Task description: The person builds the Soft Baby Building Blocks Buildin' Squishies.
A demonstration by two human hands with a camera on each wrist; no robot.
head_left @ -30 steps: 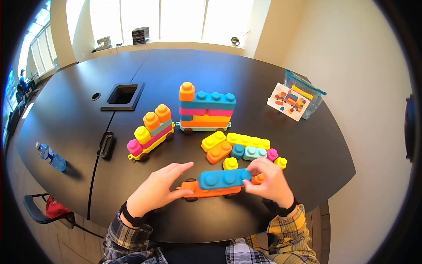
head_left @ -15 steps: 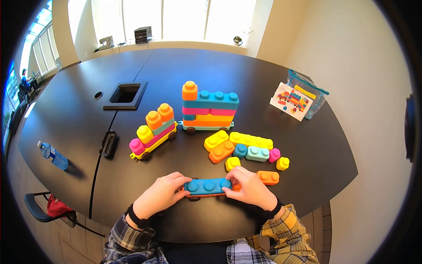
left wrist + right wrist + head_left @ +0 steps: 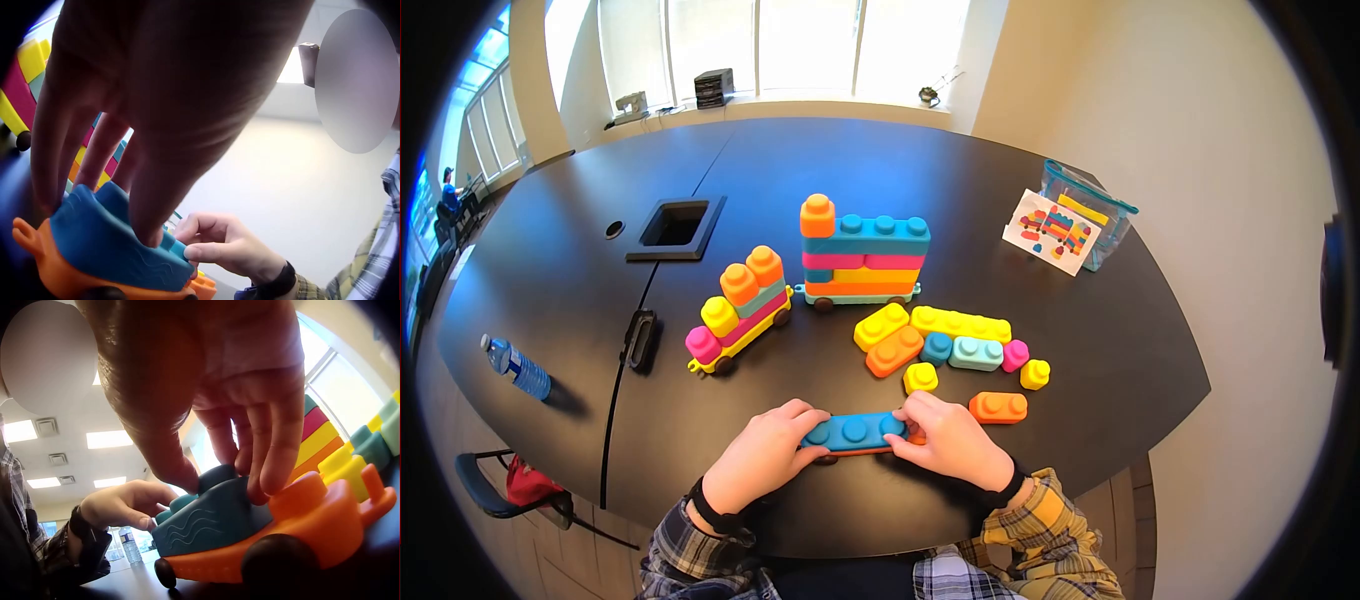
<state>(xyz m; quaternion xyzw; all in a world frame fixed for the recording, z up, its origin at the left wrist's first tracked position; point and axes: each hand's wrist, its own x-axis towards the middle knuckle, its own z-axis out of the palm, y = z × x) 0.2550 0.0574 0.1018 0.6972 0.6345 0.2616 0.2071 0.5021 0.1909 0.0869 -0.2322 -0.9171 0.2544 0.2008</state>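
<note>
A long blue block [image 3: 855,431] lies on top of an orange wheeled base [image 3: 212,565] near the table's front edge. The left hand [image 3: 762,455] grips the block's left end between thumb and fingers. At its right end, the right hand [image 3: 953,440] pinches the block by a stud. One orange stud of the base shows beyond the block in the right wrist view, beside the fingers. The base's orange hook [image 3: 28,237] sticks out past the left hand in the left wrist view.
Loose blocks, including a long yellow one [image 3: 960,324] and an orange one [image 3: 998,407], lie beyond the right hand. Two built wagons [image 3: 865,250] stand farther back. A bottle [image 3: 517,368] is at left; a picture card [image 3: 1052,232] leans on a clear bag at right.
The blue block has come down from a slant above the orange base to lie along it. The left hand, earlier beside the base, now grips the block; both hands have shifted left.
</note>
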